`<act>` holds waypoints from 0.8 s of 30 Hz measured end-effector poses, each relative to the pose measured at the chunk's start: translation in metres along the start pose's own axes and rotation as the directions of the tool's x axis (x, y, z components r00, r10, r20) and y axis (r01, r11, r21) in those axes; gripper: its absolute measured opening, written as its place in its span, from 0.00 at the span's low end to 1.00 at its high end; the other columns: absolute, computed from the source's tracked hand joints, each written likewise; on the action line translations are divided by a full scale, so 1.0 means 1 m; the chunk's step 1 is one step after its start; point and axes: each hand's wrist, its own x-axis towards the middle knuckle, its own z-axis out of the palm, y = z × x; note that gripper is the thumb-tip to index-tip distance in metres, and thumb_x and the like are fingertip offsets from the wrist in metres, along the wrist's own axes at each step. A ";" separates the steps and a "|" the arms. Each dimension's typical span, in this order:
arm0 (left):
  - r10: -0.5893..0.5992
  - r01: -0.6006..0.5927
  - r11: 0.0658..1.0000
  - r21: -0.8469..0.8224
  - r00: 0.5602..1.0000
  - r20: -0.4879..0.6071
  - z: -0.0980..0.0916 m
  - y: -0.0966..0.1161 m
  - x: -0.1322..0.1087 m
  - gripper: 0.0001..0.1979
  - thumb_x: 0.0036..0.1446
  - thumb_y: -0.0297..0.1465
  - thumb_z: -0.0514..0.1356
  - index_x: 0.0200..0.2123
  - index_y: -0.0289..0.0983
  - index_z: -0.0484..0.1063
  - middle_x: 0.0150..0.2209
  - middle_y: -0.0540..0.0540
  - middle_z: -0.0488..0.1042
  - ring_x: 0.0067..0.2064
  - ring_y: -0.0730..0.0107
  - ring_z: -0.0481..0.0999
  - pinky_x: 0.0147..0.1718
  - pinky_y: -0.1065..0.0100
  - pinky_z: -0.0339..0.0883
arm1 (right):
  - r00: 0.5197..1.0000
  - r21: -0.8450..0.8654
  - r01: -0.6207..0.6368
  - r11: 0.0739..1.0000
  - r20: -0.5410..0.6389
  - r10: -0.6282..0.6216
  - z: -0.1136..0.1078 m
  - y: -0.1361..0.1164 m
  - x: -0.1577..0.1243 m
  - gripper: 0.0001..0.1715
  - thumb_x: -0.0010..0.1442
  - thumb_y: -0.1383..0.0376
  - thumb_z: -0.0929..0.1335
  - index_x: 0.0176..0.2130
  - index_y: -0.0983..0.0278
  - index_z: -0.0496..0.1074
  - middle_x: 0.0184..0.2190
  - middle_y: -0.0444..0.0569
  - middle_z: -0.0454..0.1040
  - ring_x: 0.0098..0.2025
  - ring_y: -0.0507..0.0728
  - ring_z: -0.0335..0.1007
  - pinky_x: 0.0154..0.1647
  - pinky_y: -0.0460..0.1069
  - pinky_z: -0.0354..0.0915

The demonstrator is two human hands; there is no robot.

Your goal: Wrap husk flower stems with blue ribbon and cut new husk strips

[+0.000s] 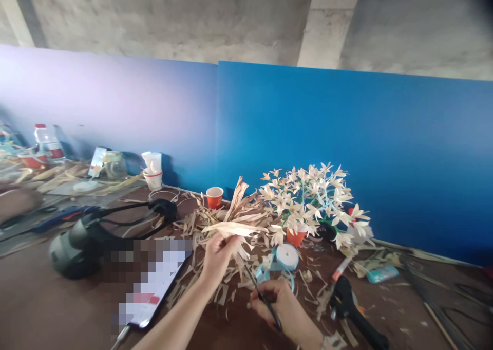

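My left hand [217, 255] is closed, its thumb and fingers pinching a pale dried husk strip [233, 228]. Behind that strip lies a heap of dry brown husks [246, 208]. In my right hand [281, 301] is a slim dark tool [269, 309], tilted so its thin end points up toward the left hand; its exact kind I cannot make out. Just beyond the right hand sits a roll of light blue ribbon [287, 257] with a loose tail. Pale handmade flowers [308, 196] on green and blue stems stand in an orange cup [296, 235].
At right lies a black glue gun [358, 314], near a turquoise packet [382, 274]. A phone [157, 288] and a dark headset with straps [77, 250] are at left. Behind stand an orange paper cup [214, 198], a white cup [153, 179] and a blue partition [346, 124]. Husk scraps litter the table.
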 end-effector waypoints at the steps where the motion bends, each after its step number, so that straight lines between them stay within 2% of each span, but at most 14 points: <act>1: 0.014 -0.014 1.000 0.006 0.999 -0.031 0.001 -0.001 -0.001 0.11 0.44 0.38 0.61 0.24 0.35 0.72 0.17 0.52 0.67 0.21 0.73 0.64 0.19 0.73 0.54 | 1.000 0.006 0.000 1.000 -0.004 0.000 0.001 0.000 0.000 0.16 0.43 0.57 0.72 0.26 0.67 0.69 0.10 0.35 0.57 0.10 0.43 0.49 0.09 0.39 0.44; 3: 0.043 -0.041 0.999 0.019 0.994 -0.098 0.002 -0.003 -0.003 0.11 0.45 0.37 0.61 0.24 0.35 0.71 0.18 0.52 0.67 0.21 0.73 0.64 0.19 0.73 0.55 | 1.000 0.027 -0.005 1.000 0.001 0.005 0.002 -0.001 -0.001 0.16 0.44 0.56 0.71 0.26 0.67 0.69 0.10 0.35 0.57 0.10 0.43 0.49 0.08 0.39 0.43; 10: 0.093 -0.077 0.991 0.110 0.984 -0.150 0.008 -0.002 -0.010 0.11 0.47 0.38 0.58 0.25 0.36 0.70 0.22 0.50 0.69 0.25 0.70 0.65 0.24 0.71 0.59 | 0.999 0.097 -0.038 0.995 0.018 0.037 0.005 -0.014 -0.005 0.16 0.45 0.56 0.70 0.26 0.67 0.68 0.10 0.34 0.57 0.09 0.42 0.47 0.06 0.39 0.45; 13: 0.119 -0.093 0.985 0.147 0.976 -0.183 0.010 0.001 -0.012 0.11 0.48 0.38 0.58 0.22 0.36 0.68 0.21 0.50 0.68 0.25 0.71 0.65 0.24 0.71 0.59 | 0.999 0.111 -0.043 0.993 0.001 0.043 0.007 -0.016 -0.005 0.17 0.44 0.56 0.70 0.26 0.67 0.68 0.11 0.35 0.58 0.09 0.42 0.48 0.06 0.38 0.44; 18: 0.133 -0.113 0.988 0.100 0.967 -0.216 0.013 -0.001 -0.016 0.11 0.49 0.38 0.58 0.23 0.35 0.69 0.21 0.50 0.68 0.26 0.71 0.65 0.27 0.71 0.61 | 1.000 0.121 -0.028 0.992 0.005 0.028 0.010 -0.014 -0.005 0.17 0.45 0.56 0.70 0.26 0.68 0.67 0.08 0.33 0.55 0.08 0.42 0.46 0.06 0.38 0.44; 24: 0.152 -0.135 0.988 0.079 0.948 -0.281 0.013 -0.004 -0.018 0.12 0.47 0.37 0.59 0.20 0.34 0.67 0.18 0.52 0.66 0.22 0.74 0.63 0.24 0.73 0.59 | 0.999 0.105 -0.021 0.994 -0.025 0.024 0.015 -0.012 -0.005 0.17 0.46 0.56 0.70 0.26 0.68 0.67 0.10 0.35 0.58 0.09 0.43 0.49 0.06 0.38 0.44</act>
